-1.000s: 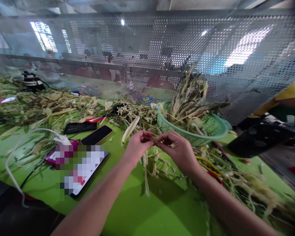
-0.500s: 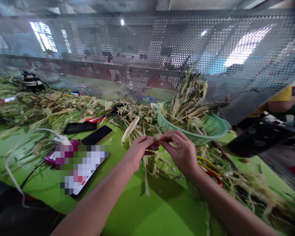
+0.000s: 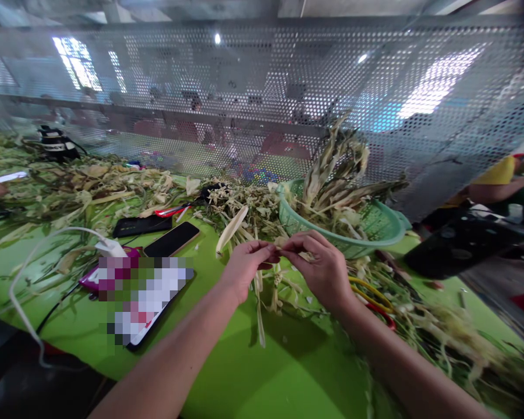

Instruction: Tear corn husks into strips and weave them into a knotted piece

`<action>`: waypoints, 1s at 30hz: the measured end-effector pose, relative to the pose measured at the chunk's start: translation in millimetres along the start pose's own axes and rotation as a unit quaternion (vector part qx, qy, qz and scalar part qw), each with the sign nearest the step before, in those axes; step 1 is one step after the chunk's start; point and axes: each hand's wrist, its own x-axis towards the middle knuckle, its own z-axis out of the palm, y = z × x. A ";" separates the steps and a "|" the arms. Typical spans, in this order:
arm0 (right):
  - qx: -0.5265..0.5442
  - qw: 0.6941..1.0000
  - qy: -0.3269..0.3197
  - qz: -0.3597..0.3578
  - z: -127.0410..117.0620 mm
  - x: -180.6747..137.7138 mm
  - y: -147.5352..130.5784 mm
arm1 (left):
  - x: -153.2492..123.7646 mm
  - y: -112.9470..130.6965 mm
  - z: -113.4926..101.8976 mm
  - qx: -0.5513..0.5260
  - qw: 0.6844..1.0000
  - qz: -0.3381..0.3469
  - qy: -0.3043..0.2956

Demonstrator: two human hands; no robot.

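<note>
Your left hand (image 3: 244, 267) and right hand (image 3: 321, 267) meet fingertip to fingertip, both pinched shut on a small husk strip (image 3: 280, 249). It sits right at the meeting point, held up off the green table (image 3: 266, 372). Thumb and forefinger of each hand are closed tight on it, and the other fingers curl loosely behind. Below the grip, pale leaf strips (image 3: 259, 314) trail down toward the table. I cannot tell whether they are joined to the piece you hold. Just beyond your right hand stands a green basket (image 3: 378, 240) heaped with dry stalks. To the left of the grip lie a black phone (image 3: 171, 240) and, nearer you, a second phone (image 3: 146, 302). To the right, close by your right wrist, a yellow loop (image 3: 372, 294) shows among the scraps.
</note>
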 end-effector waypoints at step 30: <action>0.249 0.939 -0.006 0.237 4.0 3.2 3.2 | 1.3 -0.3 1.1 0.025 0.997 0.066 -0.027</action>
